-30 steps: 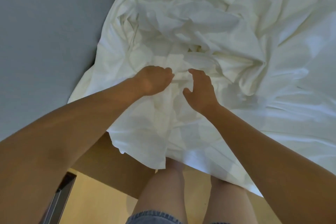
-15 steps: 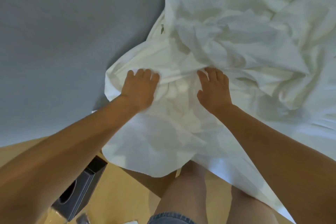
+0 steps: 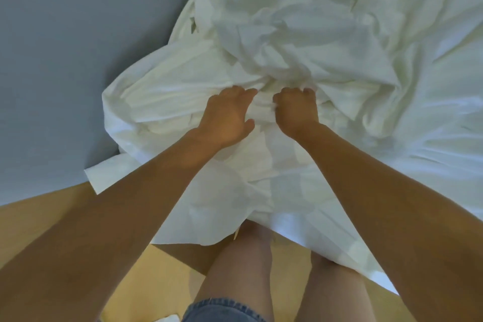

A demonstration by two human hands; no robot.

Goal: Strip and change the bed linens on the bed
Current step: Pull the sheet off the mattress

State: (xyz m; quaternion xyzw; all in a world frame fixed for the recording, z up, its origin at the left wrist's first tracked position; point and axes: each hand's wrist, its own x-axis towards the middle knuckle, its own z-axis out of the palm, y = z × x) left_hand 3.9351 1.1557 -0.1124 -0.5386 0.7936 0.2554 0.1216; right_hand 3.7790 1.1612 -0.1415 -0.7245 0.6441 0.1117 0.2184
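trainee: sheet [image 3: 300, 42] looks more bunched than half a second ago. what changed?
lead: both hands lay flat on it then, fingers straight. now the right grip [image 3: 296, 110] has its fingers curled into a fold and holds a wad of cloth. the left grip [image 3: 227, 115] has its fingertips dug in at the same ridge, thumb out to the side. i can't tell whether it has really caught hold.
trainee: and for the job?
lead: i'd say gathering is under way. the sheet is loose but not yet off.
trainee: where does it lie?
lead: heaped over the middle and right of the bed [image 3: 65, 60], whose grey surface shows bare at left. the near edge hangs off over the person's legs.
trainee: its look?
lead: white, thin, heavily creased, with one corner lying flat at near left.
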